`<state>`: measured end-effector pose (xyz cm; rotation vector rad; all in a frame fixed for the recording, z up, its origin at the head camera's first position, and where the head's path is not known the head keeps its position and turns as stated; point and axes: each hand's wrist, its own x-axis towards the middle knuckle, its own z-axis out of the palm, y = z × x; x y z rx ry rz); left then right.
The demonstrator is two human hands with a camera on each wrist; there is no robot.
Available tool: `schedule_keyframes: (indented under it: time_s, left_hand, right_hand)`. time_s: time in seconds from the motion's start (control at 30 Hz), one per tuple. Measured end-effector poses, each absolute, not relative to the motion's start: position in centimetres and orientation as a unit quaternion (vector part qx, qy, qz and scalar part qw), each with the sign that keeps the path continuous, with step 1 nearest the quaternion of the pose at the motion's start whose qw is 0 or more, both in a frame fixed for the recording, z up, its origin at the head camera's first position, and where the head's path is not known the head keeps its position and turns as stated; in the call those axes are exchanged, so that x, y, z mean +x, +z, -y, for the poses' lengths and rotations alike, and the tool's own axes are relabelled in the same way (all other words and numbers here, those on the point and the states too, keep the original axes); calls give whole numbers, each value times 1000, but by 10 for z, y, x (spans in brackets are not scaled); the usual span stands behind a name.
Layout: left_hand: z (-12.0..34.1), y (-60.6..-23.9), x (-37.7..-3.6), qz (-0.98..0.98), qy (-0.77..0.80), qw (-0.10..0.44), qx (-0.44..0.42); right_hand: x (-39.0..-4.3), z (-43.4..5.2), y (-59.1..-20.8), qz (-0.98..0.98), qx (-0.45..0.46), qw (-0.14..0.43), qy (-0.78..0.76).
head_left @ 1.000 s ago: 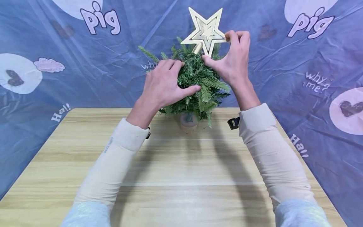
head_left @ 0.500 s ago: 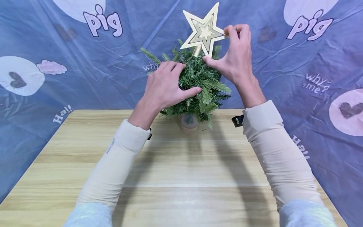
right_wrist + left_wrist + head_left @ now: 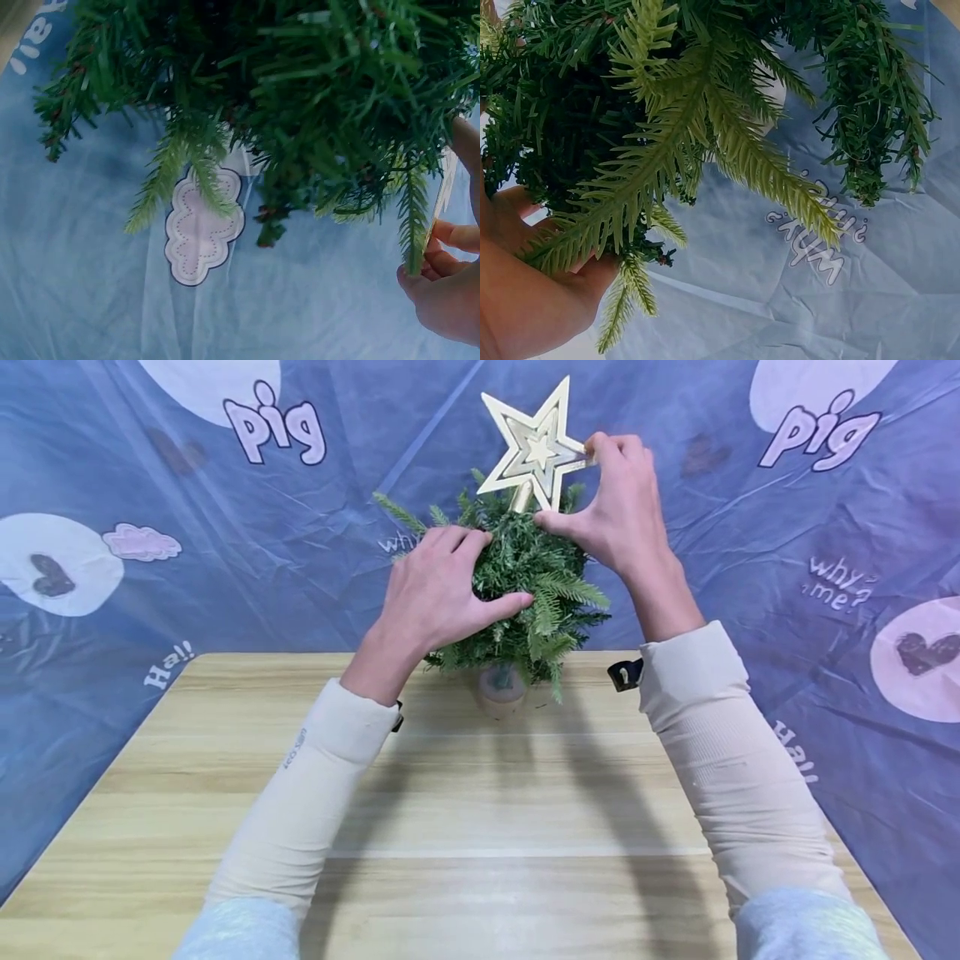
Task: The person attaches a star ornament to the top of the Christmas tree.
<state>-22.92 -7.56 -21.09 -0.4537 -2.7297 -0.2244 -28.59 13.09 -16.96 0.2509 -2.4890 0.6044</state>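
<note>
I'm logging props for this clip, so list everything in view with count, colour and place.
star: one, pale gold, on top of the small tree, one arm pinched by the right hand.
small tree: one, green, standing at the far middle of the table.
tree base: one, tan, under the branches on the table.
table: one, light wood, filling the near half of the head view.
backdrop sheet: one, blue with pink words, white circles and clouds, behind and beside the table.
sleeves: two, cream, on the forearms.
left hand: one, gripping the tree's left branches.
right hand: one, pinching the star, thumb at the treetop.
</note>
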Motion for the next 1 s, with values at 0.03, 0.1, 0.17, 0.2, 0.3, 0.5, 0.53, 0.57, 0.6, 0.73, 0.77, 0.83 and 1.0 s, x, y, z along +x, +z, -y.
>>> schedule_keyframes:
  time_s: [0.03, 0.1, 0.17, 0.2, 0.3, 0.5, 0.53, 0.57, 0.6, 0.73, 0.77, 0.83, 1.0]
  left_hand:
    - [75, -211, -229, 967, -78, 180, -160]
    - [74, -211, -229, 967, -77, 180, -160]
    - [74, -211, -229, 967, -76, 181, -161]
    - [74, -211, -229, 967, -75, 181, -161]
    - [74, -210, -229, 967, -75, 181, -160]
    - [74, -210, -229, 967, -72, 184, -160]
    - [74, -210, -229, 967, -72, 185, -161]
    - [74, -209, -229, 966, -72, 186, -161]
    - [75, -209, -229, 966, -71, 186, -162]
    - [75, -208, -229, 967, -69, 183, -161]
    - [76, -208, -229, 967, -68, 182, -162]
    - [76, -208, -229, 967, -68, 182, -162]
    - [75, -208, -228, 967, -64, 182, -165]
  right_hand:
    - [-285, -131, -169, 929, 92, 280, 224]
    - [-284, -131, -168, 928, 91, 284, 222]
    - [-283, -130, -166, 926, 94, 293, 220]
    - [-283, -129, -166, 924, 96, 298, 219]
    - [-282, -128, -165, 917, 107, 315, 219]
    - [-283, -125, -167, 896, 139, 365, 211]
    - [-283, -125, -166, 891, 144, 375, 211]
    - [-282, -124, -166, 886, 149, 385, 210]
    - [-282, -123, -167, 881, 154, 394, 212]
    - [-281, -121, -170, 856, 178, 436, 213]
    - [-281, -121, -171, 849, 184, 446, 214]
    - [-281, -120, -172, 840, 191, 461, 215]
    - [-281, -118, -174, 830, 188, 475, 223]
